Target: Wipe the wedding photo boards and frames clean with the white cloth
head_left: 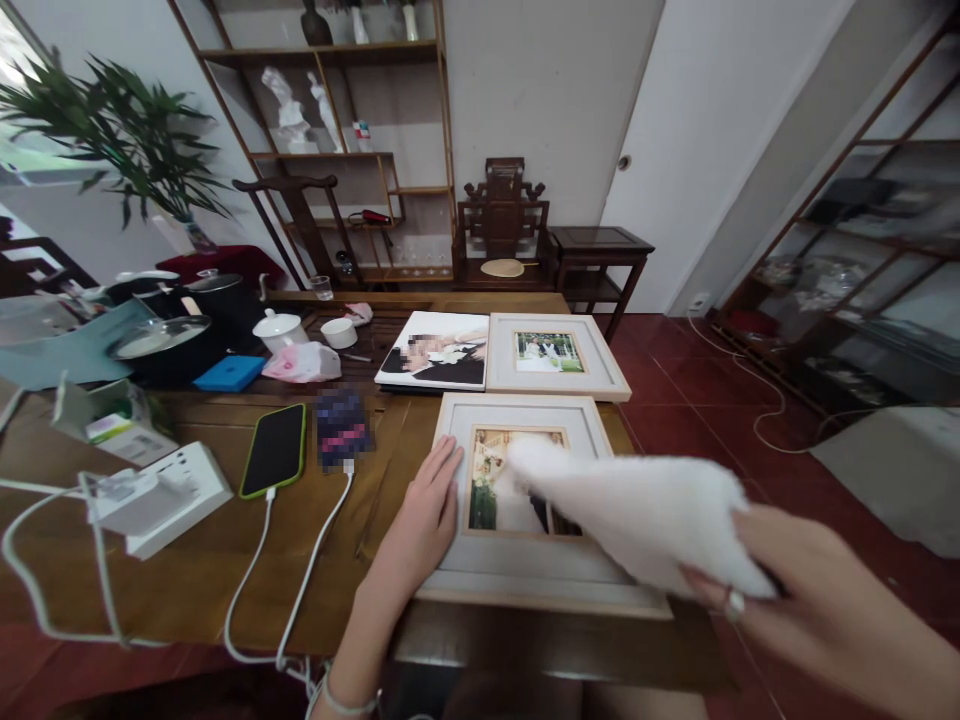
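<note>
A light wood picture frame (525, 582) with a pale mat and a photo in the middle lies flat at the table's near edge. My left hand (427, 510) rests on its left side, fingers stretched out over the rim. My right hand (802, 580), with a ring on one finger, grips a white cloth (660, 510). Smeared by motion, the cloth hangs over the frame's right half and hides part of the photo. I cannot tell whether it touches the surface. Behind lie a second framed photo (600, 365) and a flat photo panel (431, 370), side by side.
On the wooden table (330, 560), left of the frame, lie a phone (275, 452) on a charging cable, a dark blurred-out item (343, 430) on another cable and a white power strip (180, 500). Pots (161, 345), a blue box (229, 373) and a lidded white cup (279, 328) stand farther back.
</note>
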The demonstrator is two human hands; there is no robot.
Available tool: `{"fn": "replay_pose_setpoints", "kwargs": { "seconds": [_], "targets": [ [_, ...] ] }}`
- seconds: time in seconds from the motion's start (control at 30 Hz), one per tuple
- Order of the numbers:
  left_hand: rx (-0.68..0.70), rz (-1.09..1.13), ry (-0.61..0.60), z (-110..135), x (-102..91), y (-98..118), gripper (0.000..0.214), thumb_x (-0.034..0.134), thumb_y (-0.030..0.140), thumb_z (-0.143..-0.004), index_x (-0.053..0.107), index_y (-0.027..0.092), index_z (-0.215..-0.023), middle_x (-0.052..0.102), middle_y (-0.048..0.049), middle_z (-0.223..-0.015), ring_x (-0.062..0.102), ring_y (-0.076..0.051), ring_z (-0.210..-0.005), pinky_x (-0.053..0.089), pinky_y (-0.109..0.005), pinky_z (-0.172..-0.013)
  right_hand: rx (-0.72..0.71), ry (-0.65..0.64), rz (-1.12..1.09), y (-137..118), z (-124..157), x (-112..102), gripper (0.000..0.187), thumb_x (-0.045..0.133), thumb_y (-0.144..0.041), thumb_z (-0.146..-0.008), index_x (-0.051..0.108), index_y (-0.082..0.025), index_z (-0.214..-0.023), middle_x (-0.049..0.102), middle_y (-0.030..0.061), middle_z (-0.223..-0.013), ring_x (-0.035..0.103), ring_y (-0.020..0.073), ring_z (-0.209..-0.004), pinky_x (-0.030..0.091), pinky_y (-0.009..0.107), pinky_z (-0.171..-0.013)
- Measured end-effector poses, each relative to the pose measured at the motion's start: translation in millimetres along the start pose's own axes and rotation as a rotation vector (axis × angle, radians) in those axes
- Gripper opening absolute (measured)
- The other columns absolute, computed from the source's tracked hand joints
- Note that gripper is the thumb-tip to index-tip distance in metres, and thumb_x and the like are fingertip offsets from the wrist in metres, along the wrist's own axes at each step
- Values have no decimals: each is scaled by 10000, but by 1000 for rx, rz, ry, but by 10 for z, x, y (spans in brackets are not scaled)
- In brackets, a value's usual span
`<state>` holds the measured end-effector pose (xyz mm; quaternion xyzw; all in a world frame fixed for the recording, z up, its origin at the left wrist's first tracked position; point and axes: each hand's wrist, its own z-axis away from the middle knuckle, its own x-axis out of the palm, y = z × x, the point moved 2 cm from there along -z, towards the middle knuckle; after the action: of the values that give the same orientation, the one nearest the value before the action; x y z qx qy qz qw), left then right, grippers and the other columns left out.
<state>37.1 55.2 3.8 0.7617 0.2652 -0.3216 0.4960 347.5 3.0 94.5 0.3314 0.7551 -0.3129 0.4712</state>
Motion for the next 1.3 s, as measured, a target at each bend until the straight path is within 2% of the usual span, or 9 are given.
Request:
{"fn": "replay_pose_setpoints", "kwargs": {
  "seconds": [0.1,0.17,0.3,0.47,0.57,0.77,0.97,1.1,1.3],
  "targets": [
    [-9,-12,-22,-3,-4,6,433,344,187,-918,423,143,-1342,376,-158,-1452,298,-246,-1369,271,-511,-1099,-93,273,151,148,-259,-12,180,470,-81,-783,518,-241,-715,647,100,-1033,603,270,-1015,529,358,-751],
    [-17,-13,-32,-4,4,-2,439,342,202,-922,411,133,-1350,377,-163,-1451,291,-246,-1372,273,-505,-1099,-123,323,208,221,-470,102,231,447,-9,-763,535,-223,-767,533,118,-1281,470,300,-1209,455,440,-907],
    [-22,-11,-25,-2,18,-12,445,338,210,-926,392,149,-1363,396,-155,-1441,287,-238,-1374,273,-503,-1100,-164,107,184,351,-784,571,417,412,63,-660,569,-176,-963,382,161,-1429,416,300,-1257,427,466,-937],
    [-13,-13,-23,5,27,-10,438,332,212,-930,399,147,-1358,405,-156,-1435,290,-232,-1373,286,-492,-1097,-169,-56,202,378,-884,953,531,444,29,-626,561,-190,-1095,481,134,-1361,333,313,-1314,297,576,-1021],
    [-1,-11,2,8,29,-17,432,338,206,-929,405,167,-1354,415,-146,-1430,308,-226,-1365,289,-492,-1095,-180,-101,202,270,-823,930,538,436,31,-634,562,-176,-1114,535,137,-1305,352,301,-1305,260,571,-1052],
    [-35,-11,-21,10,28,-30,430,347,235,-935,397,173,-1358,402,-132,-1442,289,-223,-1374,287,-492,-1093,-211,-220,133,-179,-371,624,522,436,7,-606,581,-151,-1082,591,186,-1210,499,335,-1181,421,519,-965],
    [-18,-15,-11,0,29,-33,426,379,256,-934,401,198,-1356,416,-125,-1435,304,-222,-1367,293,-484,-1093,-120,-305,-52,-361,70,394,765,443,-32,-568,395,-235,-1303,633,113,-1142,620,277,-985,545,359,-759],
    [15,-23,-7,0,37,-58,434,391,248,-930,399,193,-1361,417,-132,-1434,301,-234,-1368,303,-489,-1088,19,-302,-114,-169,-34,535,589,450,-52,-674,447,-241,-1232,589,128,-1186,587,271,-1039,508,368,-812],
    [23,-17,-15,3,23,-58,431,404,246,-926,418,176,-1351,423,-139,-1429,293,-239,-1370,304,-477,-1094,3,-71,116,199,-530,831,572,429,-29,-679,446,-154,-1237,467,204,-1333,389,326,-1275,424,487,-938]
  ]
}}
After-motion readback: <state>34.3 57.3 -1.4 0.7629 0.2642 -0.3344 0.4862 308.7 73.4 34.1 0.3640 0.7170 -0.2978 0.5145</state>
